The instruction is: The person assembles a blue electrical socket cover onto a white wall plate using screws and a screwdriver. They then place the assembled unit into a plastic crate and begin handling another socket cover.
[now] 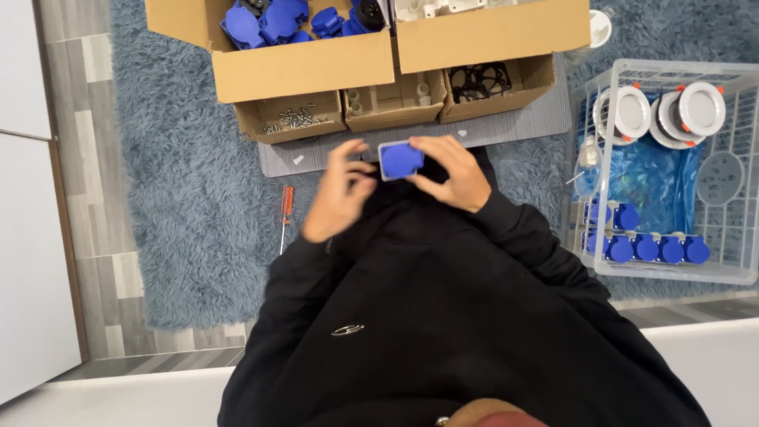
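Right hand (451, 174) grips a blue socket housing (400, 160) from the side; left hand (340, 194), fingers curled, touches its opposite edge.

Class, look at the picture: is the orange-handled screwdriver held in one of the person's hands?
No. The orange-handled screwdriver lies on the blue-grey rug, apart from the left hand, while the right hand holds a blue socket part.
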